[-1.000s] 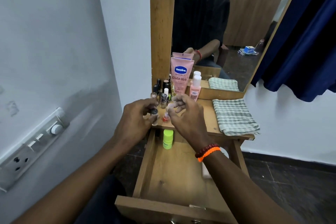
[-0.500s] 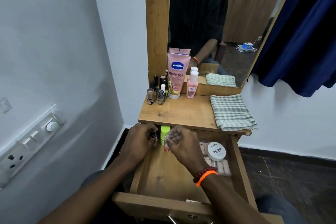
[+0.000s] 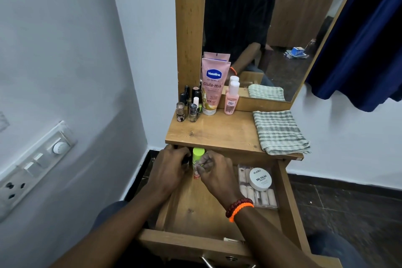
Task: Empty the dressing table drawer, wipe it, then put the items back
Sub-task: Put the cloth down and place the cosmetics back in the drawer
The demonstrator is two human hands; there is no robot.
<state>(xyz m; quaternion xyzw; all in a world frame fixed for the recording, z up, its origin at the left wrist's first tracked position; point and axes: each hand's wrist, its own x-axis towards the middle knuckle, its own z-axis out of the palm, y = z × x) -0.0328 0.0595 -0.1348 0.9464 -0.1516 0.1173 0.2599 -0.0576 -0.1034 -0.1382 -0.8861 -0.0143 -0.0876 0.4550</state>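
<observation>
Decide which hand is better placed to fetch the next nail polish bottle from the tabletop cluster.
Probably the left hand. It is on the same side as the nail polish bottles, which stand above it on the tabletop's left. The right hand would have to cross over it. Both hands seem to be holding small bottles.

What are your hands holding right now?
Left hand: closed on a small dark bottle, mostly hidden.
Right hand: pinching a small red-based bottle.

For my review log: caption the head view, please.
Both hands, left and right, set small bottles beside a lime-green capped bottle in the open wooden drawer.
</observation>
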